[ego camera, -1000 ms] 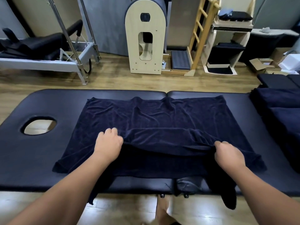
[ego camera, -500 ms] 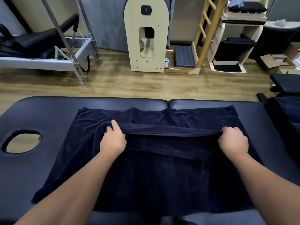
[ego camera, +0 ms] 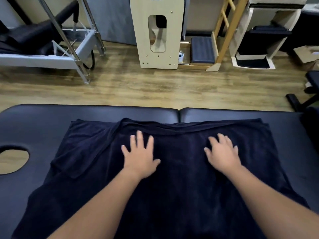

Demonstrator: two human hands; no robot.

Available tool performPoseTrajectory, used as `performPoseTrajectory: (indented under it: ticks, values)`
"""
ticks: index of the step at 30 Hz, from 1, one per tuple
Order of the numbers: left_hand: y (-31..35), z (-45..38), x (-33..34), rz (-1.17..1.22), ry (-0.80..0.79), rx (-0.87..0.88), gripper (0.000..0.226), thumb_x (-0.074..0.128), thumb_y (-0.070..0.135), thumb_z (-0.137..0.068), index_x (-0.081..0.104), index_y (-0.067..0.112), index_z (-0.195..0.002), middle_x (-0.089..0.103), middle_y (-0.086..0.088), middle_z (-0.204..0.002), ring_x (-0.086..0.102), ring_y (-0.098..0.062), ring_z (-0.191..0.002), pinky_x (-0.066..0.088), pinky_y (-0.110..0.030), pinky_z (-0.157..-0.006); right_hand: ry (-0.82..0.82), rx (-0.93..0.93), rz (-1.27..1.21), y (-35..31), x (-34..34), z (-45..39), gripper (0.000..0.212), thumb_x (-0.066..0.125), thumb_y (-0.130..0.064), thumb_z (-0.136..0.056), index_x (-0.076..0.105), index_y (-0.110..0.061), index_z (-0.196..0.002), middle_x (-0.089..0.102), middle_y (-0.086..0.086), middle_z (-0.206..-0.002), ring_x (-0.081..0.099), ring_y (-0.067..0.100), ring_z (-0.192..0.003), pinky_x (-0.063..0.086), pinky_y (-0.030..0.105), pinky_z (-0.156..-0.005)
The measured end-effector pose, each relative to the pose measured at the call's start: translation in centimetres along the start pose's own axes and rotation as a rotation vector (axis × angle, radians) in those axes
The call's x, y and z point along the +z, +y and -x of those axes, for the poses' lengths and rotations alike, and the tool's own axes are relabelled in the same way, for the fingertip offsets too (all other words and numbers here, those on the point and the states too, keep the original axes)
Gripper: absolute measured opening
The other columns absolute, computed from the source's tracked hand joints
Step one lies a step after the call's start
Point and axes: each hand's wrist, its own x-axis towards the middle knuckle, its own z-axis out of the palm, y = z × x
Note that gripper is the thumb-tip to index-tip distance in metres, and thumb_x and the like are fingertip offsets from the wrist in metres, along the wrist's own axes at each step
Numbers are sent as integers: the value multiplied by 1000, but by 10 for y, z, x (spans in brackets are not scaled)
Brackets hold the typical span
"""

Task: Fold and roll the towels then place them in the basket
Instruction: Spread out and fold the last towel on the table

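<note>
A dark navy towel (ego camera: pixel 172 195) lies on the black padded massage table (ego camera: pixel 34 121), folded in half with its near edge brought up to the far edge. The fold is uneven at the left, where a single layer sticks out. My left hand (ego camera: pixel 139 156) lies flat on the towel left of centre, fingers spread. My right hand (ego camera: pixel 222 154) lies flat right of centre, fingers spread too. Both press on the upper layer a little short of the far edge. No basket is in view.
The table's face hole (ego camera: pixel 13 159) is at the left. Beyond the table is wooden floor, then a pilates reformer (ego camera: pixel 51 54), a wooden ladder barrel (ego camera: pixel 158 33) and white shelving (ego camera: pixel 259 40). A dark bench (ego camera: pixel 309 94) stands at the right.
Both hands carried the towel's near edge forward to the far edge and let go of it. They now lie flat with fingers spread. The camera has tilted further down.
</note>
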Motion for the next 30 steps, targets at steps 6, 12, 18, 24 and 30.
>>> performPoseTrajectory:
  ticks: [6, 12, 18, 24, 30]
  values:
    - [43, 23, 32, -78, -269, 98, 119, 57, 88, -70, -29, 56, -146, -45, -16, -155, -31, -52, -144, 6, -84, -105, -65, 2, 36, -3, 35, 71, 71, 31, -64, -99, 8, -37, -161, -3, 1, -170, -9, 32, -155, 10, 69, -117]
    - [99, 24, 19, -263, -262, 174, 119, 65, 48, -81, -27, 31, -155, -35, -28, -157, -24, -54, -146, 5, -82, -107, -107, 84, 60, 24, 48, 128, 75, 26, -74, -95, -15, -53, -153, -20, 2, -168, -24, 37, -151, 3, 77, -112]
    - [159, 13, 28, -80, -347, 199, 107, 54, 82, -76, -24, 61, -146, -40, -24, -155, -28, -54, -144, 7, -85, -104, -123, 230, -34, 78, 43, 144, 82, 29, -86, -86, -23, -62, -146, -32, -1, -164, -30, 37, -149, 9, 80, -109]
    - [218, -14, 24, -275, -252, 251, 125, 64, 76, -71, -32, 48, -147, -43, -24, -154, -35, -53, -142, 0, -85, -102, -125, 275, -3, 153, 20, 120, 71, 16, -85, -88, -5, -62, -151, -4, 1, -170, -15, 40, -153, -2, 76, -111]
    - [252, -40, 21, -133, -398, 167, 129, 72, 81, -62, -31, 66, -138, -47, -20, -152, -30, -60, -141, 9, -88, -100, 204, 224, -78, 177, -6, 39, 47, 49, -52, -98, 60, -21, -131, 50, 6, -142, 46, 32, -129, 40, 55, -101]
